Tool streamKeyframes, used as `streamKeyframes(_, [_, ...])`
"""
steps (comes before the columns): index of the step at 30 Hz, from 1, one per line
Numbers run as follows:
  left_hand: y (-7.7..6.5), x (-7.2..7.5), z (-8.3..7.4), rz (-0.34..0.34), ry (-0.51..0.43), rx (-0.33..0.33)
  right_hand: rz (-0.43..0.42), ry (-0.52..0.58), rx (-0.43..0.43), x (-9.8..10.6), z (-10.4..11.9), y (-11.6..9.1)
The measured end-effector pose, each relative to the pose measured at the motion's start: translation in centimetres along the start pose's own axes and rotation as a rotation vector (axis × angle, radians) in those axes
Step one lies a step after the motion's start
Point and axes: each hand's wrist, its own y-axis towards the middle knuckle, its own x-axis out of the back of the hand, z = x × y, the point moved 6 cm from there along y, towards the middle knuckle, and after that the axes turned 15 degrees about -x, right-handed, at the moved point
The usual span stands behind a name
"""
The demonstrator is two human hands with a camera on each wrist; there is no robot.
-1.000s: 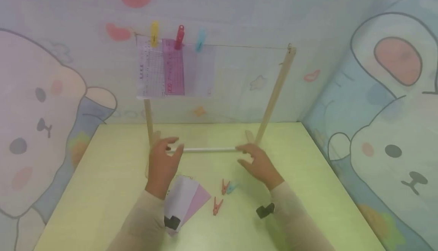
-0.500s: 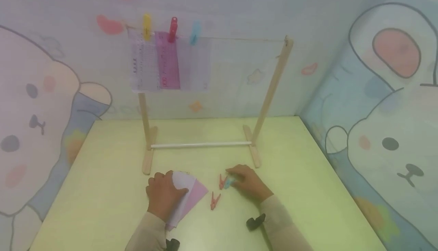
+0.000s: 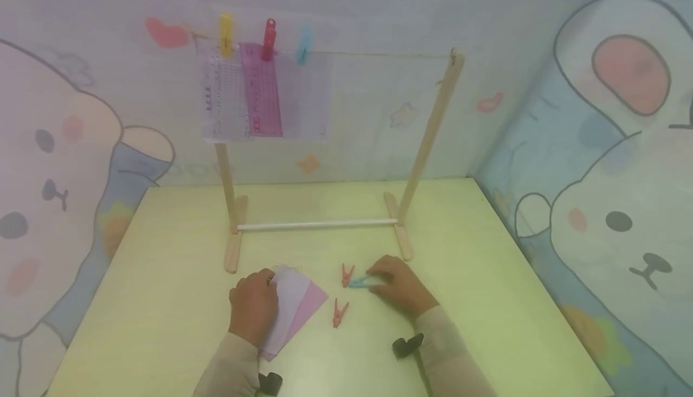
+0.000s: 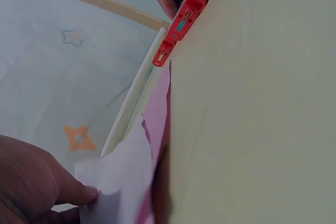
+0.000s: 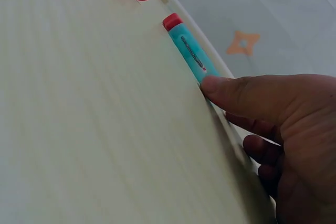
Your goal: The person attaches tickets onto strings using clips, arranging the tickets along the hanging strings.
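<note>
My left hand pinches a white sheet of paper by its left side. In the left wrist view the thumb lies on the white sheet, and a pink sheet shows beside it. In the head view the pink sheet sticks out to the right from under the white one. My right hand pinches the ends of a blue clothespin between thumb and fingers; its thumb shows on the clothespin in the right wrist view. Two red clothespins lie nearby, one close to the blue one.
Behind the hands stands a wooden frame with a white crossbar low down and a string on top. Yellow, red and blue clothespins hold hanging papers on the string's left part.
Both hands have come down from beside the crossbar toward the table. The left has taken hold of the white sheet, the right of the blue clothespin, which has turned sideways.
</note>
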Motion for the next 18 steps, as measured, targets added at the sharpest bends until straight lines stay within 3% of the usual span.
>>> streamKeyframes(5, [0.1,0.1,0.2,-0.029,-0.139,0.011,0.008,0.030,-0.020,0.2,0.0,0.0])
streamKeyframes(11, [0.3,0.3,0.8,-0.089,-0.346,0.050,0.011,0.226,-0.112,1.1,0.2,-0.5])
streamKeyframes(18, [1.0,1.0,1.4,-0.133,-0.484,0.100,-0.048,0.413,-0.182,3.1,1.1,-0.7])
